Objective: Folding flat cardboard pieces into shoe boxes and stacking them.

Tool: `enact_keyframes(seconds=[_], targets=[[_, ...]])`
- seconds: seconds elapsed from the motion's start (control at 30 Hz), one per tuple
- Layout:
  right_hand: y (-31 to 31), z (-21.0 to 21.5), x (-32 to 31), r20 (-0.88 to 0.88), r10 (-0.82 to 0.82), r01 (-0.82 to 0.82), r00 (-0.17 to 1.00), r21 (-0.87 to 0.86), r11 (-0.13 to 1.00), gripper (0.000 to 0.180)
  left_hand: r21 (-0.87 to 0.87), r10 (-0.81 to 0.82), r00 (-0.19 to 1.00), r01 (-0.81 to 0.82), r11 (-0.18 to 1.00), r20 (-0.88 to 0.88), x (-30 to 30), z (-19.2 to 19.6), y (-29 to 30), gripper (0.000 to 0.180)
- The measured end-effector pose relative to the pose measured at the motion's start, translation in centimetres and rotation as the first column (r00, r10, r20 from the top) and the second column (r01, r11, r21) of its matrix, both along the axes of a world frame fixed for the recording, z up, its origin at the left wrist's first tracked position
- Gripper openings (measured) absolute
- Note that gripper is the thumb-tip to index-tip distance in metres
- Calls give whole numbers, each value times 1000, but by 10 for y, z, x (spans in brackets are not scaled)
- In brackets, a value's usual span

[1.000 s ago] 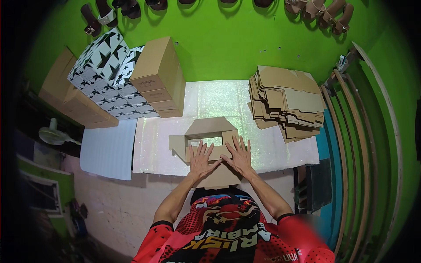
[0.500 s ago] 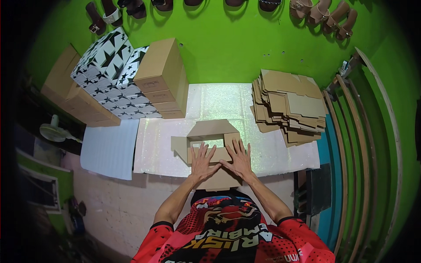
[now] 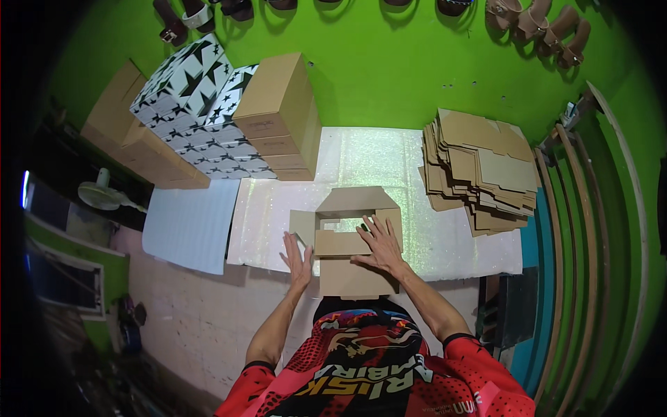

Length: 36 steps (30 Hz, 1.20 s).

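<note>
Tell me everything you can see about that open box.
The box is plain brown, apparently cardboard, partly folded, its flaps spread. It lies at the near edge of the sparkly pale tabletop, one broad flap overhanging. The right hand rests spread on its right side; the left hand is beside the left flap, contact unclear.

a red-and-black printed shirt (image 3: pixel 365 368) has dotted red short sleeves (image 3: pixel 483 368) with black cuffs (image 3: pixel 458 338).
</note>
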State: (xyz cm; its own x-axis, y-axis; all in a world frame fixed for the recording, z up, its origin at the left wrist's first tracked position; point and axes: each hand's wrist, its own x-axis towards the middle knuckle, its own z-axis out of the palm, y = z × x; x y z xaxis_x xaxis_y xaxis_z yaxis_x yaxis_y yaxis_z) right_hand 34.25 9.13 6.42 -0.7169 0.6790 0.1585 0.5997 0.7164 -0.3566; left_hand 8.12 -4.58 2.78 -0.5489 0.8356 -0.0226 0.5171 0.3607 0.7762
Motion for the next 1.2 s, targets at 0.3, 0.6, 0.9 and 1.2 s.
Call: enact_keyframes(seconds=[0.3, 0.6, 0.9, 1.2], targets=[[-2, 1, -1, 9, -3, 3, 1000, -5, 1000, 97, -285, -569, 732, 493, 822, -374, 18, 39, 35, 96], [-3, 3, 1, -72, -5, 7, 997, 28, 1000, 88, -357, -611, 682, 499, 790, -401, 28, 41, 50, 109], [0, 1, 4, -24, -19, 19, 1000, 11, 1000, 91, -332, -611, 703, 515, 790, -365, 31, 49, 50, 122], [11, 19, 9, -214, -203, 187, 955, -90, 978, 91, -172, -485, 828, 454, 874, -281, 5, 39, 60, 135]])
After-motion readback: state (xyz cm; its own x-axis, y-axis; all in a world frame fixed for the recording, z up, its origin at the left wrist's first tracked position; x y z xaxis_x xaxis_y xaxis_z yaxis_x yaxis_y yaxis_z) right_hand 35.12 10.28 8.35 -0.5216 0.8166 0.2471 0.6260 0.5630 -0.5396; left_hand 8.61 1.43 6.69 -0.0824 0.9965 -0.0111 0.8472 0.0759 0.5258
